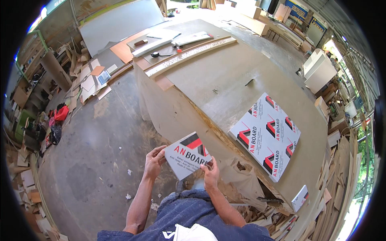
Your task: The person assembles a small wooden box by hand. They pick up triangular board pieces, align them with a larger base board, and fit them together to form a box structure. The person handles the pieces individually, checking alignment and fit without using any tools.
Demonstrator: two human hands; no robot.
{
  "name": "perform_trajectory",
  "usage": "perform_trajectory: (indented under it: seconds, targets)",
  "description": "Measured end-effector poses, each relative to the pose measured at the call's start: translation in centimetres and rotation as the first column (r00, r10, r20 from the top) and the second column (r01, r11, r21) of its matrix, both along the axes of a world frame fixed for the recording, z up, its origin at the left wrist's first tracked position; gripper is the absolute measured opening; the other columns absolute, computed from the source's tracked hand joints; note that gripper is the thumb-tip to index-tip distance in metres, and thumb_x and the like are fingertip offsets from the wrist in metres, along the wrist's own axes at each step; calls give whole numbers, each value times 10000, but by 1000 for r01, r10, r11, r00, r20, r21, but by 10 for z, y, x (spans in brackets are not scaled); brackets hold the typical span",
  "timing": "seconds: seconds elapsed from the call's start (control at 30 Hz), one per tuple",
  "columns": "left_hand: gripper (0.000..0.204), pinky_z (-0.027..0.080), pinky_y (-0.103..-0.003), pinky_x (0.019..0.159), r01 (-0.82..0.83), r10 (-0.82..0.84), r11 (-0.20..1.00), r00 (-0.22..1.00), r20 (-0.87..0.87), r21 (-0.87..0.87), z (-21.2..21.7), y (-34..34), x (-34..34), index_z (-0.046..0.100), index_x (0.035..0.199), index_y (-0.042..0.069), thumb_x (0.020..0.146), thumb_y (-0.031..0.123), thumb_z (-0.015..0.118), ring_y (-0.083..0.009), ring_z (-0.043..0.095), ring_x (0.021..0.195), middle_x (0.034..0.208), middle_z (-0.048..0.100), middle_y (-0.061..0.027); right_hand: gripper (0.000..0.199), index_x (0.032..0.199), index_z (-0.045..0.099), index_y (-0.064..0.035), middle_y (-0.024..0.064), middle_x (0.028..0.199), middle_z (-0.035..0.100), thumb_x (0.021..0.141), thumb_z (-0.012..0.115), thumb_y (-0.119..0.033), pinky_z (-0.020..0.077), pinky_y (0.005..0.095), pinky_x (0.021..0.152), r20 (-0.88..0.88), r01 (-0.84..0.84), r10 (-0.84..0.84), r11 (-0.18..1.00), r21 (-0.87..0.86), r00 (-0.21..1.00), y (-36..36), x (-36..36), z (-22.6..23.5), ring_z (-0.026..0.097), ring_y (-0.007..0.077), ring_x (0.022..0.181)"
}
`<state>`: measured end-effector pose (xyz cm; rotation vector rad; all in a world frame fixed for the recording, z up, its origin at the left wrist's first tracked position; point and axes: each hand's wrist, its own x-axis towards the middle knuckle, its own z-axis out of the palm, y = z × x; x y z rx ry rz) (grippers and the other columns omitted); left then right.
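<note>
Between my two hands, in front of my body, I hold a small square board piece (187, 154) with a white, red and black printed face turned up toward me. My left hand (154, 160) grips its left corner. At its lower right edge, my right hand (210, 172) pinches it with the thumb on the printed face. To the right, a larger printed board (267, 134) with the same pattern lies flat on the worktable (225, 92). A narrow offcut (300, 198) of that board rests at the table's near right corner.
A long pale wooden strip (191, 56) lies across the table's far part, with a black tape measure (155, 54) and other tools behind it. A dark thin object (249, 82) lies mid-table. Wood scraps (333, 176) pile up at right. A red bag (61, 112) sits on the floor at left.
</note>
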<state>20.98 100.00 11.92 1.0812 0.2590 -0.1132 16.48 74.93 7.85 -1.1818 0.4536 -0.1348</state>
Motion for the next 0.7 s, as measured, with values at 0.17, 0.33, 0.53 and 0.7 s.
perform_trajectory:
  seconds: [0.17,0.33,0.53,0.7]
  targets:
    - [290,598,-338,873,33,-35,998,998,-43,-57,-11,-15,68,650,1280,-34,1031,111,618,-199,717,1008,1167,727,-133,553,1428,465,53,108,1180,651,912,658,8,546,303,914,-11,28,-27,998,51,1000,-3,47,-11,647,169,1041]
    - [268,596,-331,865,131,-135,989,989,-56,-73,-22,-31,149,674,1259,-12,1030,117,624,-188,719,992,1150,736,-113,512,1395,482,47,112,1160,661,917,665,25,587,340,883,-3,70,-70,994,85,998,1,98,-8,666,190,1045]
    - [252,592,-340,871,266,-262,960,964,-55,82,-32,-53,252,698,1234,1,1031,127,619,-174,704,987,1103,736,-88,575,1415,427,32,150,1187,637,895,672,50,610,380,867,-83,138,-127,980,141,988,-17,180,-34,669,226,1030]
    - [268,593,-346,854,372,-370,899,928,-56,229,-35,-54,324,686,1243,-17,1015,115,640,-191,701,999,1115,730,-101,627,1439,388,30,150,1180,631,881,670,72,604,373,829,-93,238,-228,965,107,969,-28,245,-45,657,235,1053]
